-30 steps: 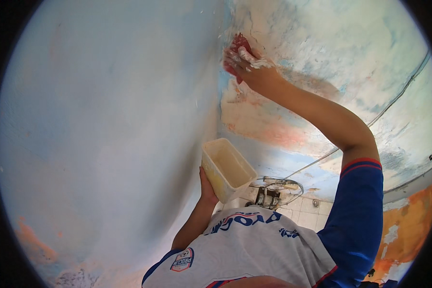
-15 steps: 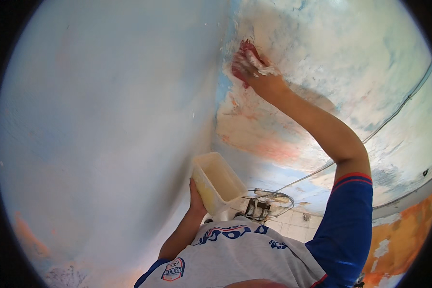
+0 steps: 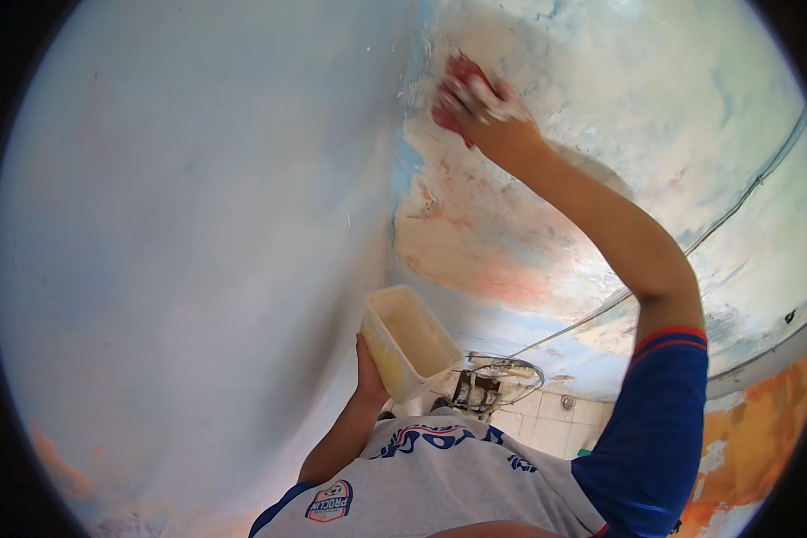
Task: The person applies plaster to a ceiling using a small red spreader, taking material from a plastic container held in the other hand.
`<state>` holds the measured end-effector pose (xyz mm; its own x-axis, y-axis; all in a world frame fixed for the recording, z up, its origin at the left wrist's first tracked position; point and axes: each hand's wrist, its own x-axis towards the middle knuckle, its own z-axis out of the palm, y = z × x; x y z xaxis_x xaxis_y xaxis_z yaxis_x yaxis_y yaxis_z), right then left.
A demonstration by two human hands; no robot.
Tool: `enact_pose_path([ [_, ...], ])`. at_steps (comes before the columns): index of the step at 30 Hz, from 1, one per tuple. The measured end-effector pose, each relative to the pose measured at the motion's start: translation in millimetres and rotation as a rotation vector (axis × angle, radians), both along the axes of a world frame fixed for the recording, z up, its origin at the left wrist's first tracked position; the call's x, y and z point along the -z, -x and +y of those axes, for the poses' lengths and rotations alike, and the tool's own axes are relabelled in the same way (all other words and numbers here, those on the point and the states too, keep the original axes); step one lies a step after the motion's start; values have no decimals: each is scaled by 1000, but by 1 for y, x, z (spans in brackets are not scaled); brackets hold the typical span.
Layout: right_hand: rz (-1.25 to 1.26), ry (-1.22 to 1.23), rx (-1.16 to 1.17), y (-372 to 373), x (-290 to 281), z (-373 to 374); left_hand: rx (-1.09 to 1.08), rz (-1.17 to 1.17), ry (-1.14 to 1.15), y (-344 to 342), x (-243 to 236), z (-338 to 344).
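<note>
High on the patchy wall (image 3: 511, 215), close to the corner, my right hand (image 3: 498, 112) presses a dark red piece (image 3: 457, 117). Motion blurs that piece, so whether it is a cloth, a sponge or a spreader I cannot tell. White paste coats my fingers and knuckles. Lower down, in front of my chest, my left hand (image 3: 370, 377) grips the side of a cream rectangular plastic tub (image 3: 387, 354). The tub is tilted with its open top upward, and its pale inner walls show. My left fingers are mostly hidden behind it.
A smoother pale blue wall (image 3: 197, 224) meets the patchy one at a corner on my left. A cable (image 3: 735, 212) runs across the right wall. Below are a tiled floor (image 3: 547, 430) and a dark object with a wire hoop (image 3: 480, 386). Orange peeling paint (image 3: 753, 448) shows lower right.
My right hand and the red piece have shifted slightly upward along the wall. My left hand still holds the tub in nearly the same place.
</note>
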<state>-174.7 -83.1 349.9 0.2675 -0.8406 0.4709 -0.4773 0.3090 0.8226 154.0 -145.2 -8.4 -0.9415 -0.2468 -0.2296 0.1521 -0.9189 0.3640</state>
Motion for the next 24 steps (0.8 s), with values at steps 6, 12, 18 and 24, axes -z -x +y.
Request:
enact_pose_path([
  [6,-89,-44,52,-28,34,68,-43,-22,-33,-15,15,-2],
  [12,22,38,-38,-4,27,-13,1,37,-7,-8,5,2],
  [18,-116,-97,219,-5,76,51,-67,-6,18,-15,8,-1],
  [24,-92,139,149,-29,10,-2,-31,-9,-20,-18,7,5],
])
